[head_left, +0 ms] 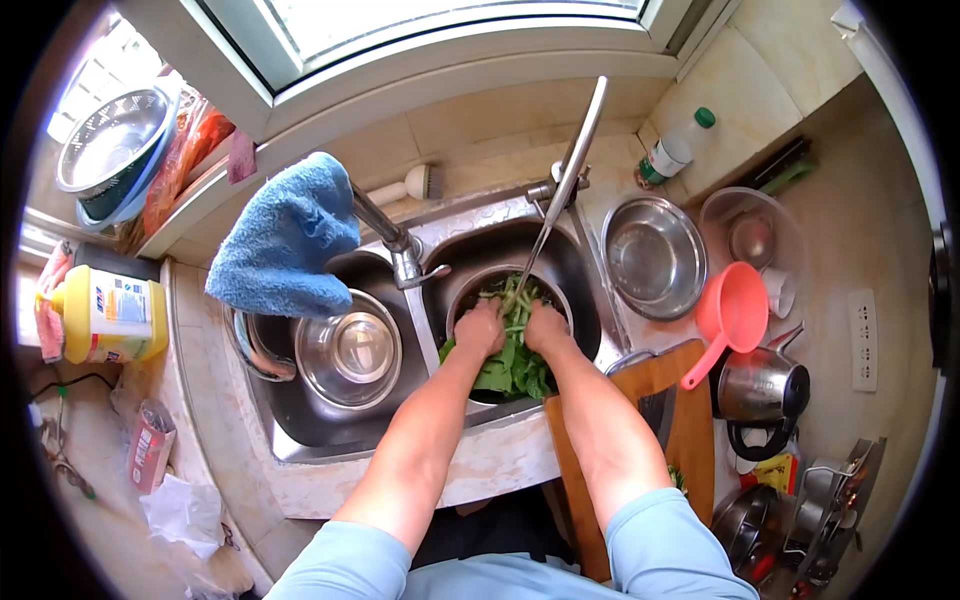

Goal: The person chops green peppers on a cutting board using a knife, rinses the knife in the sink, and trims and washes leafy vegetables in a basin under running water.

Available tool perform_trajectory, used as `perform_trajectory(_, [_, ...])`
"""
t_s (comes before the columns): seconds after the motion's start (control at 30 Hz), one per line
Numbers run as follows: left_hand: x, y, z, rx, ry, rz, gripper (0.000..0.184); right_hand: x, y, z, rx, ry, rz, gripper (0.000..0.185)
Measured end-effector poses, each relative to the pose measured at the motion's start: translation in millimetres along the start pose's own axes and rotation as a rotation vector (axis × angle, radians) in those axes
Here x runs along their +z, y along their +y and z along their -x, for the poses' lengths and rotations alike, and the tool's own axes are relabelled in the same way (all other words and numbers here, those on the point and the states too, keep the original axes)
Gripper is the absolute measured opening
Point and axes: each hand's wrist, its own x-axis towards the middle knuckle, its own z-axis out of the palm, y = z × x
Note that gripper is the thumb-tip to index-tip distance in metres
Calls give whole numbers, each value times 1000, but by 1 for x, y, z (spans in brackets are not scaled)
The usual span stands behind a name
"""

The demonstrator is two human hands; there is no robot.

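Leafy greens fill a round metal basin in the right bowl of a double sink. My left hand is on the left side of the greens, its fingers curled down among the stems. Opposite it, my right hand holds the stems from the right side. Water runs down between both hands from a tall faucet. The fingertips of both hands are partly hidden by the greens.
Metal bowls sit in the left sink bowl, below a faucet draped with a blue towel. To the right are a steel bowl, a pink ladle, a kettle and a wooden cutting board with a knife.
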Motion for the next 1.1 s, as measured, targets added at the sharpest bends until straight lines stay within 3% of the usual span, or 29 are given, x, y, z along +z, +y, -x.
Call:
perform_trajectory(0.03, [-13, 4, -6, -122, -47, 121, 64, -2, -2, 3, -89, 7, 86, 34])
perform_trajectory(0.07, [-15, 9, -3, -67, 113, 37, 65, 5, -7, 11, -174, 116, 306, 30])
perform_trajectory(0.17, [-3, 31, 40, 141, 515, -163, 66, 6, -17, 17, -197, 331, 289, 47])
perform_trajectory(0.2, [8, 24, 34, 147, 487, -220, 65, 4, -18, 9, -186, 381, 269, 53])
perform_trajectory(0.3, [30, 13, 19, 140, 400, -319, 64, 10, -13, -6, -203, 167, 374, 66])
perform_trajectory(0.4, [28, 19, 9, 24, 41, -338, 57, 26, 0, -14, -270, 14, 277, 64])
perform_trajectory(0.43, [36, 15, 14, 128, 478, -169, 46, 23, 5, -19, -295, 4, 227, 63])
perform_trajectory(0.5, [18, 6, 5, 27, 466, 135, 41, 6, 10, -30, -327, -12, 167, 63])
perform_trajectory(0.53, [12, 2, 16, -33, 424, 290, 40, -23, -5, -11, -236, 1, 35, 54])
perform_trajectory(0.57, [11, -4, 14, -27, 636, 447, 45, -40, -11, -7, -151, -19, -9, 50])
perform_trajectory(0.7, [-23, -4, 24, -119, 451, 799, 40, -60, -5, -7, 17, 12, -293, 41])
perform_trajectory(0.8, [-12, 2, 32, 130, 515, 215, 39, -49, -1, 4, 48, 32, -300, 42])
perform_trajectory(0.83, [-14, 11, 36, 96, 331, 133, 42, -39, -3, 3, 106, -23, -224, 43])
perform_trajectory(0.93, [8, 20, 15, 23, 316, -10, 47, -4, -2, -9, 122, -26, -128, 42])
perform_trajectory(0.97, [-2, 20, -1, -168, 95, 114, 49, -1, 2, -11, 118, 28, -251, 41])
perform_trajectory(1.03, [-23, 17, -1, -183, 189, 296, 50, 7, 10, -23, 91, 126, -488, 39])
perform_trajectory(1.07, [-28, 9, 4, -204, 231, 387, 51, 28, 29, -45, 63, 14, -770, 35])
perform_trajectory(1.1, [-27, -6, -1, -125, 218, 388, 52, 12, 24, -32, 126, -5, -814, 34])
